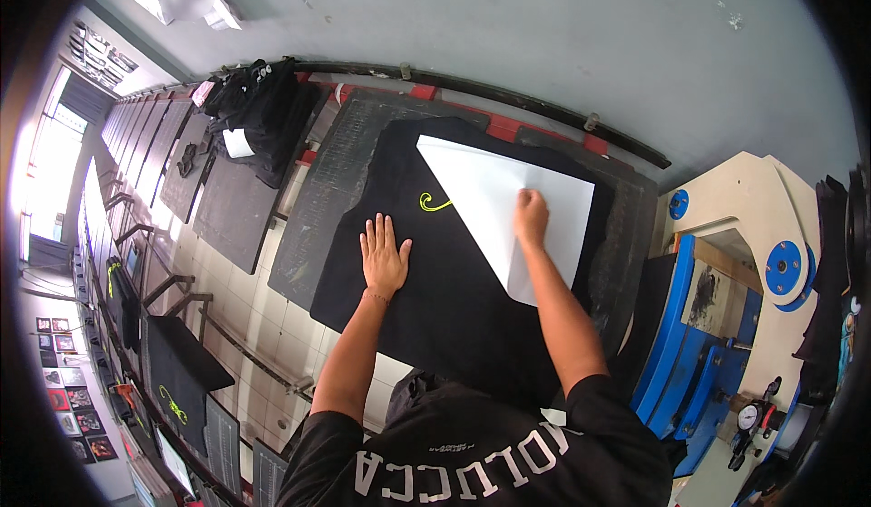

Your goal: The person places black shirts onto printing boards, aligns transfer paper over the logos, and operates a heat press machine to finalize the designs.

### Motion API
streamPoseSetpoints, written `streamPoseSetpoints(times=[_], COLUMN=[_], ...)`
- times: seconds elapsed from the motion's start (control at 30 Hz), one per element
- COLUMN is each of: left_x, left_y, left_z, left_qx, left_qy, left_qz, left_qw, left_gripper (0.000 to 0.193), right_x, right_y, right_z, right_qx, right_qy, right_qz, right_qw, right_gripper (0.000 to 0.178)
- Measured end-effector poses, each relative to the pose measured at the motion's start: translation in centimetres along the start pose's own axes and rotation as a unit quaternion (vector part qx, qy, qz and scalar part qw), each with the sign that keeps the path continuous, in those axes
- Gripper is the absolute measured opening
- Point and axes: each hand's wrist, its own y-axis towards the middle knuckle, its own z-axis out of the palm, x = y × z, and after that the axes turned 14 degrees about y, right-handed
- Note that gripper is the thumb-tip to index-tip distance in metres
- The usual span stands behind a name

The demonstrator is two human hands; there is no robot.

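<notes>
A black T-shirt (435,280) is spread flat over a dark board. My left hand (385,258) presses on its left part, palm down with the fingers stretched out. A large white sheet (494,180) covers the shirt's upper right area, with a slanting edge as if folded back. My right hand (530,212) is closed on this white sheet, though its fingertips are partly hidden. Beside the sheet's slanting edge, a curled bright yellow-green line (434,203) shows on the shirt; the sheet hides whatever lies farther right.
On the right stands a cream and blue machine (717,298) with a round gauge (749,416). A heap of black garments (259,112) lies on a board to the left. Lower left, another black shirt (181,389) bears a yellow-green print. A grey wall (508,26) rises behind the dark board (308,208).
</notes>
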Motion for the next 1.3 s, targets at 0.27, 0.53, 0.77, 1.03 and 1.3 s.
streamPoseSetpoints(times=[0.27,0.53,0.77,1.03,1.3], left_x=[0.3,0.4,1.1,6.9,19.8], left_y=[-0.3,-0.5,2.2,-6.3,-27.9], left_z=[0.0,-0.1,-5.4,-23.5,-16.7], left_qx=[-0.018,-0.012,0.183,0.181,0.032], left_qy=[-0.003,-0.021,-0.413,-0.865,-0.664], left_qz=[0.000,0.002,0.024,-0.051,-0.383], left_qw=[1.000,1.000,0.892,0.465,0.641], left_gripper=[0.067,0.067,0.073,0.079,0.043], right_x=[-5.1,3.7,24.3,25.2,19.1], right_y=[10.7,14.9,1.3,-20.9,-27.4], right_z=[-13.5,-30.8,-28.1,-10.8,-3.7], right_qx=[-0.167,-0.329,-0.136,0.309,0.358], right_qy=[-0.086,-0.064,0.092,0.120,0.217], right_qz=[0.023,-0.093,-0.261,-0.448,-0.451], right_qw=[0.982,0.937,0.951,0.830,0.789], right_gripper=[0.034,0.037,0.033,0.010,0.024])
